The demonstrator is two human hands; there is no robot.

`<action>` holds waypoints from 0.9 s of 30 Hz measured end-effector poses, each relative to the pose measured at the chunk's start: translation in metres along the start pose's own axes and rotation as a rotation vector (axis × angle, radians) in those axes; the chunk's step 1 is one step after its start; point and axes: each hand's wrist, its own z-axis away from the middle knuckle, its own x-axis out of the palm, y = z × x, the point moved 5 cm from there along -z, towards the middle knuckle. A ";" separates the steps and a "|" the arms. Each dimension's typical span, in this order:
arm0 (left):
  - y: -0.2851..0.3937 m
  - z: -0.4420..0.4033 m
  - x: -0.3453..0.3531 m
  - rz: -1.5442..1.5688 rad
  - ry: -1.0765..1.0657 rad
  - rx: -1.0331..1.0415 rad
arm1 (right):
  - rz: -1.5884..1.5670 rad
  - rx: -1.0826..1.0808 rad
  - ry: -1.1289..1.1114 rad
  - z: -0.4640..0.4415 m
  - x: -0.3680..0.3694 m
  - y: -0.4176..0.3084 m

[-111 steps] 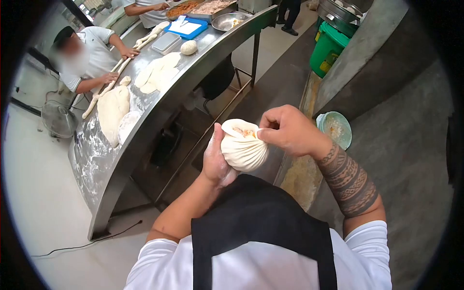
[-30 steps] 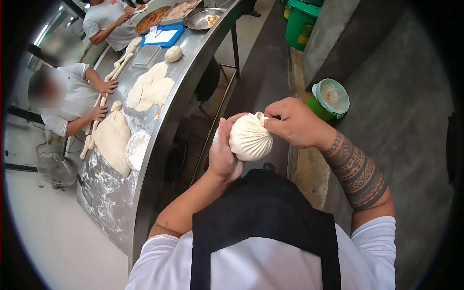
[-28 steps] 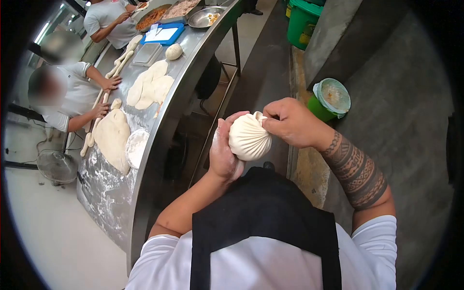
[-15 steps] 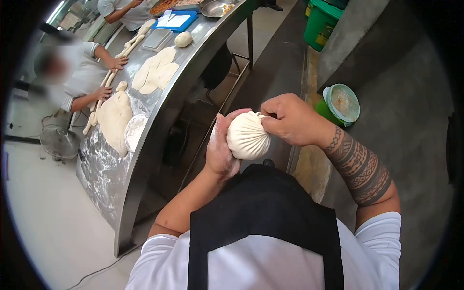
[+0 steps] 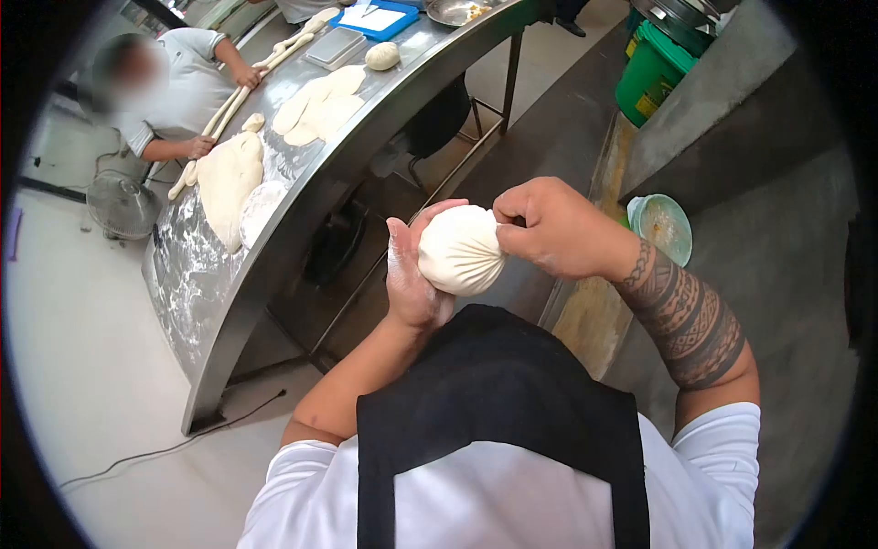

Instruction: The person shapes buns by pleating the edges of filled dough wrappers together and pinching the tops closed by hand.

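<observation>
A round pleated dough bun (image 5: 460, 252) rests in the palm of my left hand (image 5: 416, 279), whose floured fingers curve round its left side and far side with the thumb raised. My right hand (image 5: 553, 229) pinches the gathered dough at the bun's right end between thumb and forefinger. The pleats fan out from that pinch, and no filling shows. Both hands are in mid-air in front of the black apron (image 5: 494, 384), to the right of the metal table.
The metal table (image 5: 297, 203) carries flat dough (image 5: 229, 183), a flour bowl (image 5: 262, 212), a dough ball (image 5: 382, 56) and a blue tray (image 5: 377, 18). A co-worker (image 5: 183, 78) handles long dough strips. Green bins (image 5: 654, 73) and a lidded bucket (image 5: 663, 229) are at right.
The bun's opening, with filling showing 3.7 seconds ago, is now gathered shut at my right fingers. The bun has turned slightly in my left hand. The view has swung, shifting the table.
</observation>
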 end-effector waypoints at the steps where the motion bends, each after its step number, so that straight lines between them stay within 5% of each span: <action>1: 0.000 0.001 0.002 0.043 -0.004 0.015 | 0.037 -0.040 0.055 0.000 -0.002 -0.003; 6: -0.008 0.000 -0.001 0.148 0.052 -0.145 | 0.186 -0.243 0.312 0.000 -0.017 -0.029; 9: 0.005 0.007 0.011 0.242 -0.041 -0.267 | 0.209 -0.214 0.118 0.000 -0.014 -0.043; 18: 0.037 0.014 0.020 0.399 -0.167 -0.494 | 0.440 -0.528 0.119 0.003 -0.005 -0.102; 24: 0.052 0.020 0.002 0.554 -0.176 -0.585 | 0.309 -0.341 -0.114 -0.011 -0.002 -0.114; 27: 0.062 0.026 -0.005 0.569 -0.226 -0.633 | 0.336 -0.550 -0.050 -0.012 0.016 -0.116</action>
